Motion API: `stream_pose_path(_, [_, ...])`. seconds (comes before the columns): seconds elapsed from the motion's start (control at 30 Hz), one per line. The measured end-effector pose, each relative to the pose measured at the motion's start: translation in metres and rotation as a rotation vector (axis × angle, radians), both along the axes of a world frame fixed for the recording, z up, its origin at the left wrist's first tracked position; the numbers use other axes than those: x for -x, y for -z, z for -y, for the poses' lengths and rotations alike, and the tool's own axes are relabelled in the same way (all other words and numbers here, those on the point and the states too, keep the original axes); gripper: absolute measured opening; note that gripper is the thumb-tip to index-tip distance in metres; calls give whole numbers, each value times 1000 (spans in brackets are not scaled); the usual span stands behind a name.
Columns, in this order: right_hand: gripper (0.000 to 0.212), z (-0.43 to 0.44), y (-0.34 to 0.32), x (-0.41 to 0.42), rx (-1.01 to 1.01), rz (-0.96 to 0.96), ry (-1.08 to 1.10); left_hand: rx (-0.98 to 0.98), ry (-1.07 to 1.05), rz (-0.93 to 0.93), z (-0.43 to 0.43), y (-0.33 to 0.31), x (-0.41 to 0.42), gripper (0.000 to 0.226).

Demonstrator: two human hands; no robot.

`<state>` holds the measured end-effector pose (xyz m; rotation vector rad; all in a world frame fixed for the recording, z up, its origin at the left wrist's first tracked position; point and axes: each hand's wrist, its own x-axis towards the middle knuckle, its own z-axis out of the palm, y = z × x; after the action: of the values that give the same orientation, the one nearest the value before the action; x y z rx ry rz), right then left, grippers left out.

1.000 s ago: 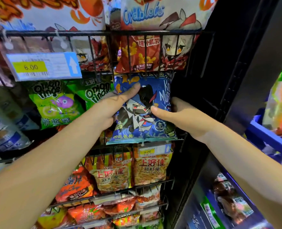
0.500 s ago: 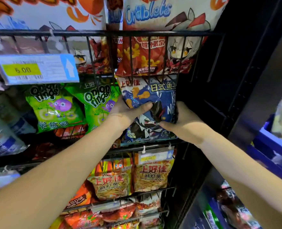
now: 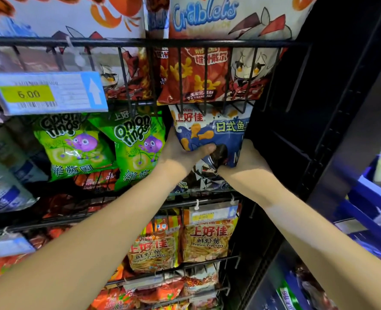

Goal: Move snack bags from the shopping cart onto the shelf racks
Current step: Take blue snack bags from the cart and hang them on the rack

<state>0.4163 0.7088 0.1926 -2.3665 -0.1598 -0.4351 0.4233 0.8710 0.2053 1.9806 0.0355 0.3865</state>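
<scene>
Your left hand (image 3: 185, 153) and right hand (image 3: 245, 162) both clasp the crinkly blue-and-white snack bag with the cartoon figure (image 3: 211, 139), holding it at the right end of the black wire shelf rack (image 3: 185, 42), just under the red Crablets bags (image 3: 198, 77). Just left of it stand two green Onion Rings bags (image 3: 138, 146), and a blue shopping cart rim (image 3: 372, 193) shows at the right edge.

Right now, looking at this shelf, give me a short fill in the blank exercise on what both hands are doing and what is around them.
1. Both hands, the left hand and the right hand, grip one ____ snack bag.
2. Beside it, on the left, stand green bags labelled Onion ____.
3. The price tag at upper left reads ____.
4. The rack above holds bags labelled ____.

Missing words: blue; Rings; 6.00; Crablets
</scene>
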Motion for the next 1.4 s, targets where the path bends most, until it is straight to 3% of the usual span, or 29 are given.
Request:
stream_pose_path(0.13, [47,3,4,7,60,-11,58,2,11,14,1,9,-4,89])
stream_pose_path(0.3, [52,1,1,10,180,-98,75,-28,21,-50,-2,9,0,103])
stream_pose_path(0.57, [67,2,0,21,82,-56,87,-21,-3,-125,3,4,28,47])
stream_pose_path(0.73, [63,9,-3,31,78,-32,38,-55,36,-222,4,-12,51,47])
stream_pose_path(0.87, [52,17,-5,44,93,-8,-33,-145,1,-306,-8,-12,65,72])
stream_pose_path(1.0, [50,25,-15,61,194,-27,-85,-374,11,-326,-19,-19,91,100])
stream_pose_path(1.1, [53,32,-31,83,287,-27,-184,-636,78,-312,-19,-36,127,100])
stream_pose_path(1.23, [73,43,-61,124,530,68,-285,-1066,129,-154,-15,-63,166,99])
stream_pose_path(1.4, [74,70,-93,177,651,173,-243,-1242,116,-91,5,-98,212,89])
